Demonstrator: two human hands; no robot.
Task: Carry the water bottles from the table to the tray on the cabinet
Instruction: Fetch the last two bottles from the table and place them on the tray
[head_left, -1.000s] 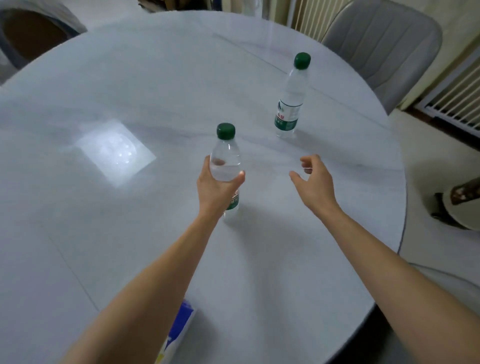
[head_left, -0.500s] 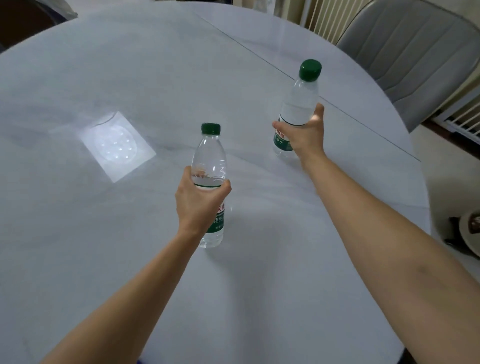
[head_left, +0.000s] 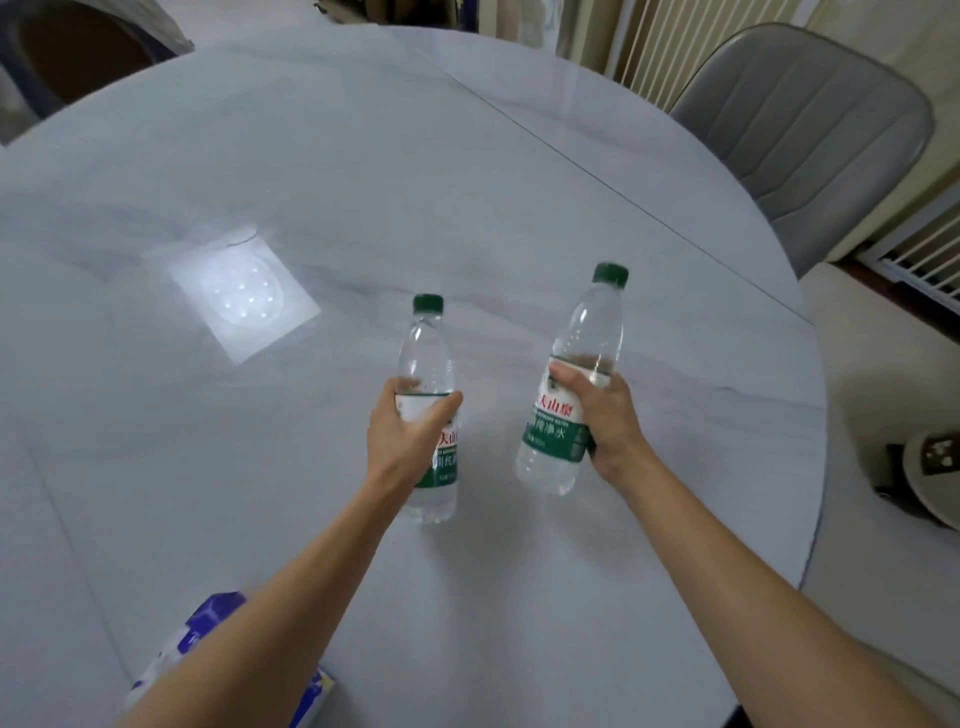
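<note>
Two clear water bottles with green caps and green-and-white labels are held just right of the frame's centre, above the round grey table (head_left: 311, 156). The left bottle (head_left: 428, 364) is gripped at mid-body by the left hand (head_left: 408, 441), whose fingers are wrapped round the label from the left while the thumb is laid across the front. Its long axis is nearly upright, the cap pointing toward the top of the frame and the base toward the viewer; whether the base touches the tabletop cannot be told. The right bottle (head_left: 587, 353) is gripped by the right hand (head_left: 605, 415), with the fingers curled round the upper edge of the label and the back of the hand turned to the right. This bottle is tilted, its cap leaning to the upper right and its base swung to the lower left, clear of the surface. The two bottles are near each other but apart. Both bare forearms are stretched in from the bottom edge.

A bright square light reflection (head_left: 244, 301) is seen on the tabletop at centre left. A blue-and-white packet (head_left: 208, 623) is partly hidden under the left forearm at lower left. A grey upholstered chair (head_left: 810, 114) is set at the upper right.
</note>
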